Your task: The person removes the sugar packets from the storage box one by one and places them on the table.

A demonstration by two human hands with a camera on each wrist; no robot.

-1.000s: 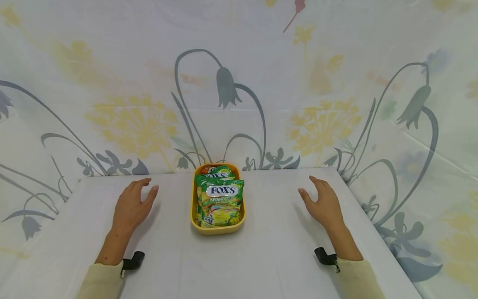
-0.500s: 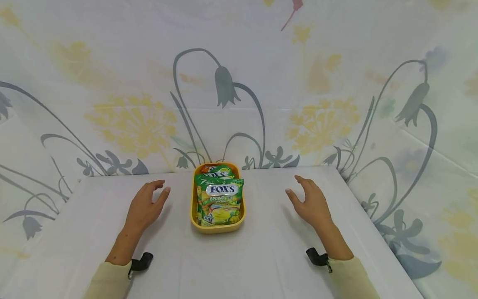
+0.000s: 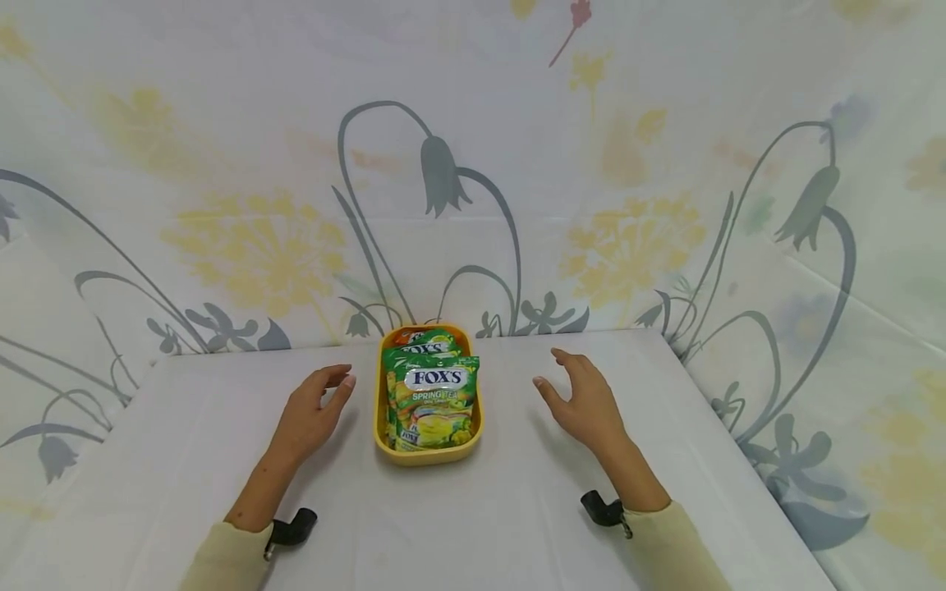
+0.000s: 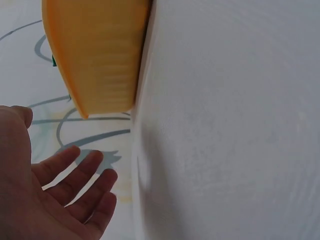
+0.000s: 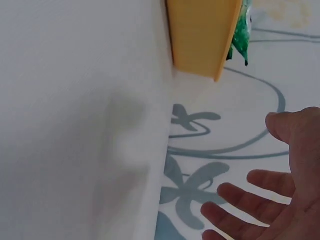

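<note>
A yellow rectangular basket [image 3: 429, 457] with rounded corners stands on the white table, in the middle of the head view. Several green candy bags [image 3: 436, 402] marked FOX'S fill it, the front one lettered SPRING TEA. My left hand [image 3: 310, 414] hovers to the left of the basket, fingers spread and relaxed, holding nothing. To the right of the basket, my right hand [image 3: 587, 402] hangs over the table with thumb and fingers apart and nothing held. Both wrist views show the basket's outer side wall [image 4: 97, 55] beyond the loosely spread fingers [image 5: 250, 200].
White cloth covers the table [image 3: 443, 533]. Right behind the basket rises a backdrop [image 3: 473, 238] printed with grey and yellow flowers, which also closes in both sides. Each wrist carries a black camera mount [image 3: 294, 527] below the hand.
Both hands have moved inward toward the basket, the left one rightward and the right one leftward. The basket and its bags stay in place; the head view shifts slightly.
</note>
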